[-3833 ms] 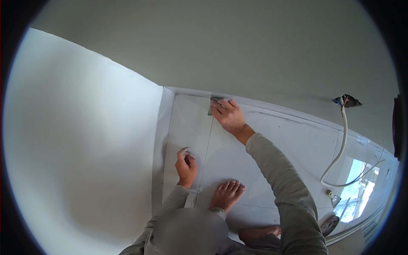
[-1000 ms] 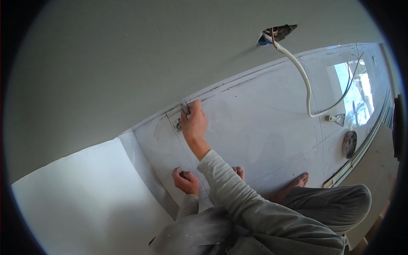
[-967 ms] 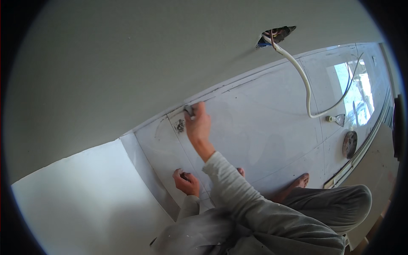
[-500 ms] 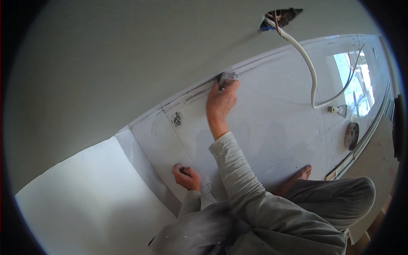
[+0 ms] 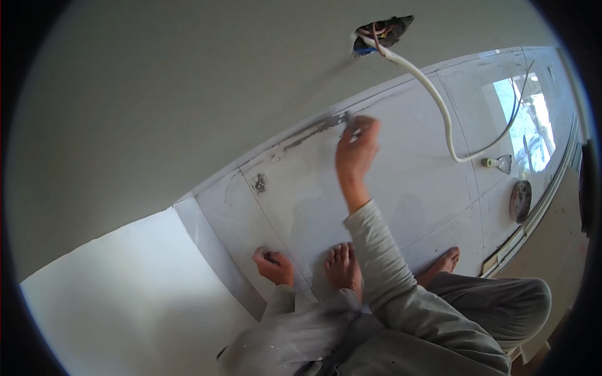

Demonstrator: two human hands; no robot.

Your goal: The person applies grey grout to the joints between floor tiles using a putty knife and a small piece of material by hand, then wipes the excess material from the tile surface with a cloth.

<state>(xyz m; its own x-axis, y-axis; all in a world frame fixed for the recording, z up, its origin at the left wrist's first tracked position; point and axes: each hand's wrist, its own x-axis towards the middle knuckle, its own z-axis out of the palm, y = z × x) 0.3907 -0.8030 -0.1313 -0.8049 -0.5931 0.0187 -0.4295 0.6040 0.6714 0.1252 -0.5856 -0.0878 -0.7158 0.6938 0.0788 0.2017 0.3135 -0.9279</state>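
Note:
My right hand (image 5: 356,153) is closed around a small grey scraper (image 5: 349,117), mostly hidden by the fingers. The scraper is close to the seam where the white floor tiles (image 5: 401,150) meet the wall's foot. A dark grey smear of grout (image 5: 307,135) runs along that seam, to the left of the scraper. Near the tiles at lower left, my left hand (image 5: 274,266) is closed on a dark grey lump (image 5: 269,256), only partly showing between the fingers. A patch of dark grout spots (image 5: 259,183) marks a tile between the hands.
A white cable (image 5: 446,119) hangs from a ragged wall hole (image 5: 384,34) and curves low over the floor. To the right lie a putty knife (image 5: 498,163) and a round, stained dish (image 5: 520,201). Long strips (image 5: 533,229) border the tiles. My bare feet stand on the floor.
My right hand has moved rightward along the seam and turned, uncovering a broader dark grout smear behind it. My left hand stays nearly still. One bare foot has come into sight beside it.

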